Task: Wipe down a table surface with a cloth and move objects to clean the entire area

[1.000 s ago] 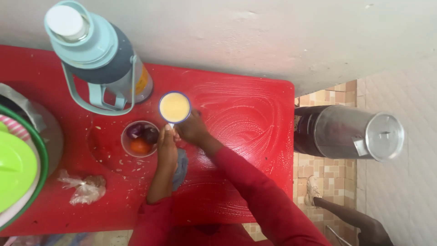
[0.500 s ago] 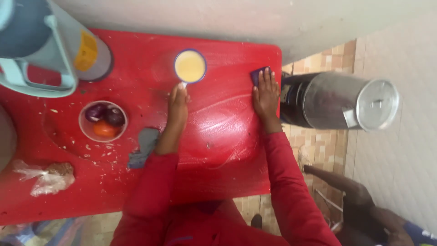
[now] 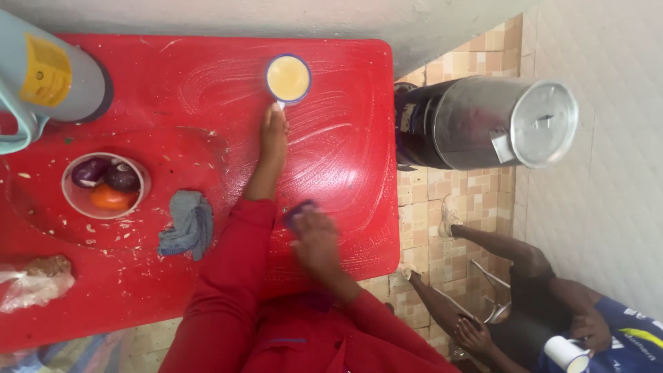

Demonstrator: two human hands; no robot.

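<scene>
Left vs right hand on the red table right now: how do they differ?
The left hand is stretched out, fingertips at the blue-rimmed cup; the right hand sits close to the body. The left hand is sharp and holds nothing; the right hand is motion-blurred and presses a dark blue cloth on the red table. Both wear red sleeves.

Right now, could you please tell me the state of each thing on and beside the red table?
cup: upright, full of pale liquid, touched by left hand
right hand: blurred, on a dark cloth
bowl: holds onions and a tomato
grey rag: crumpled
metal pot: lidded
table: streaked wet
</scene>
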